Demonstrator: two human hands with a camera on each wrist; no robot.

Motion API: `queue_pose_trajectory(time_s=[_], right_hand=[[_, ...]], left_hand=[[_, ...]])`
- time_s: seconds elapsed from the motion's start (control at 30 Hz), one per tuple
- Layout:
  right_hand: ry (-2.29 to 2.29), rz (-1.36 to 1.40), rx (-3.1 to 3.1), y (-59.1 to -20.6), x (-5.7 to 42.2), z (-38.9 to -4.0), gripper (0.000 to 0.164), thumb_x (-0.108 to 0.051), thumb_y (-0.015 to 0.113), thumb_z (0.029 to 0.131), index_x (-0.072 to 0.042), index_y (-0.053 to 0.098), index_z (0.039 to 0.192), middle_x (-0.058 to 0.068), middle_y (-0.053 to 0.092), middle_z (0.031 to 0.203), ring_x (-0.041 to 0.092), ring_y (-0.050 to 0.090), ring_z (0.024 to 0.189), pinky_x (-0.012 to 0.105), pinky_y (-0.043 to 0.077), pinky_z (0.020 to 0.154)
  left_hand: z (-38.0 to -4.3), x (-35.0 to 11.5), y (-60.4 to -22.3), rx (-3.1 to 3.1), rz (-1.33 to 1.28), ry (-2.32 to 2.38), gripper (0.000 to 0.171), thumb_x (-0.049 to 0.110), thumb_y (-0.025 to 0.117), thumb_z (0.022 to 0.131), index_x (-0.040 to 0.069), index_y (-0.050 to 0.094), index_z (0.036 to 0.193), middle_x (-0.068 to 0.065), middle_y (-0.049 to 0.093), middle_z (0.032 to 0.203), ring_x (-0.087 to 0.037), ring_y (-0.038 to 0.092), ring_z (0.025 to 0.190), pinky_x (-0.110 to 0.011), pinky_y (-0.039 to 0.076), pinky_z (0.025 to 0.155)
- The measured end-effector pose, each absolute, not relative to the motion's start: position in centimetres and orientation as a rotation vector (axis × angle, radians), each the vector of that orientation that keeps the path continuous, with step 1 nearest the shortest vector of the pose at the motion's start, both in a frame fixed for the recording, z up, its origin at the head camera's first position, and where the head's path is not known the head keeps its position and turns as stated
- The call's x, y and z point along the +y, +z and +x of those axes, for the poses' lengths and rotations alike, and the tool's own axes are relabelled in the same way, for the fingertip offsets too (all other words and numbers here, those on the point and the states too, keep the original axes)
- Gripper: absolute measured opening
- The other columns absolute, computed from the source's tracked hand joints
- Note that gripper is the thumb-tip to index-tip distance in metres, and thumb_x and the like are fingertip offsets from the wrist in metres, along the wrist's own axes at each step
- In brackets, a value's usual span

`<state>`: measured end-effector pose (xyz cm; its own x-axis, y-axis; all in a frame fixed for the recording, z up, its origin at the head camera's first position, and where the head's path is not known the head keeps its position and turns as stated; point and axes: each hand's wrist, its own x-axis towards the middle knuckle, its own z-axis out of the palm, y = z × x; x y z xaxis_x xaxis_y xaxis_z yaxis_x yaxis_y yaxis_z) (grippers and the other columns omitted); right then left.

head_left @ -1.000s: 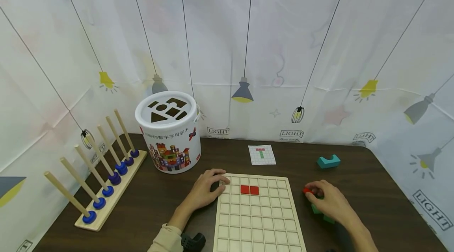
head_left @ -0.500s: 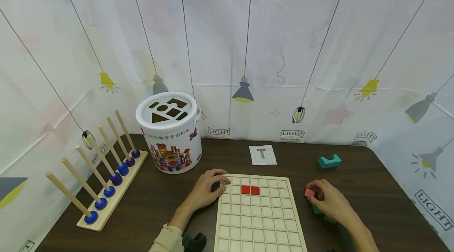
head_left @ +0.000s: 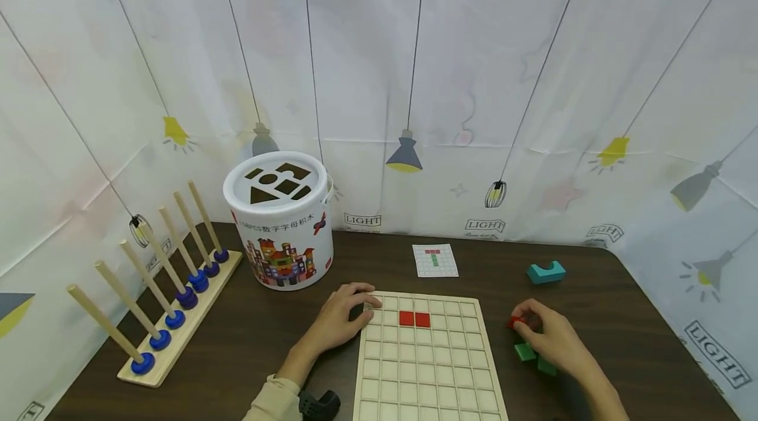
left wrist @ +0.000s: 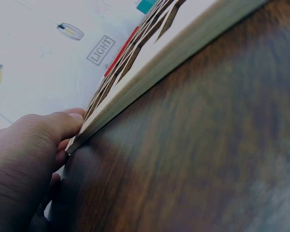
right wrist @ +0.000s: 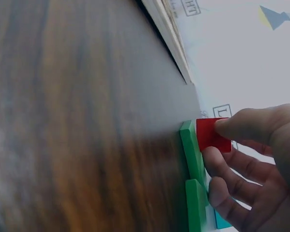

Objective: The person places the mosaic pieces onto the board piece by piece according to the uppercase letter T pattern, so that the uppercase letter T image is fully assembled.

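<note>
In the head view my right hand (head_left: 551, 335) is right of the pale wooden grid board (head_left: 432, 362). It pinches a red square tile (right wrist: 210, 135) between thumb and fingers, beside green tiles (right wrist: 192, 150) on the table. Two green pieces, one a flat tile (head_left: 524, 352), show near the palm in the head view. My left hand (head_left: 340, 319) rests at the board's far left corner, its thumb by the left edge (left wrist: 130, 104) and its fingertips at the corner. Two red tiles (head_left: 414, 319) lie side by side in the board's second row.
A printed grid card (head_left: 435, 260) with a red and green T lies behind the board. A teal arch block (head_left: 546, 272) is at the back right. At left stand a white bucket (head_left: 278, 223) and a wooden peg rack (head_left: 177, 329) with blue rings. A patterned curtain (head_left: 379, 79) hangs behind.
My right fingers have turned the red tile: its face caught the light half a second ago and now looks darker. More of the green tile shows. My left hand has stayed at the board's corner.
</note>
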<state>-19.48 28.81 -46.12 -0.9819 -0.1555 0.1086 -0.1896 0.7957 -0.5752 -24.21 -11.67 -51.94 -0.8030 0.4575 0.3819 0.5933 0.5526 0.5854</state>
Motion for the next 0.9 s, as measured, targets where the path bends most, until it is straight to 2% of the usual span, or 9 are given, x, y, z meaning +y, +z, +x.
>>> queue_pose_trajectory(time_s=[0.33, 0.53, 0.9], right_hand=[[1.019, 0.21, -2.885, -46.0, 28.2, -19.6, 0.018, -0.024, 0.061, 0.093, -0.011, 0.059, 0.104, 0.003, 0.064, 0.091, 0.007, 0.06, 0.076, 0.022, 0.046, 0.058], [1.12, 0.247, -2.851, -45.9, 27.2, -20.0, 0.018, -0.02, 0.061, 0.092, -0.008, 0.058, 0.105, 0.007, 0.065, 0.094, 0.01, 0.064, 0.075, 0.023, 0.05, 0.06], [1.205, 0.245, -2.845, -45.8, 26.4, -19.6, 0.023, -0.023, 0.062, 0.092, -0.006, 0.059, 0.107, 0.007, 0.066, 0.095, 0.013, 0.065, 0.078, 0.023, 0.05, 0.063]], left_hand=[[-24.0, -11.8, -51.9, -2.616, -0.903, -1.09, 0.018, 0.024, 0.06, 0.093, 0.029, 0.067, 0.11, -0.001, 0.054, 0.133, -0.024, 0.048, 0.12, -0.055, 0.037, 0.095], [-24.1, -12.1, -51.7, -2.588, -0.889, -1.099, 0.018, 0.022, 0.061, 0.093, 0.026, 0.068, 0.108, -0.003, 0.055, 0.132, -0.026, 0.049, 0.118, -0.055, 0.037, 0.094], [-24.1, -11.8, -51.9, -2.604, -0.914, -1.093, 0.018, 0.023, 0.06, 0.093, 0.026, 0.068, 0.109, -0.003, 0.054, 0.132, -0.026, 0.048, 0.12, -0.057, 0.036, 0.096]])
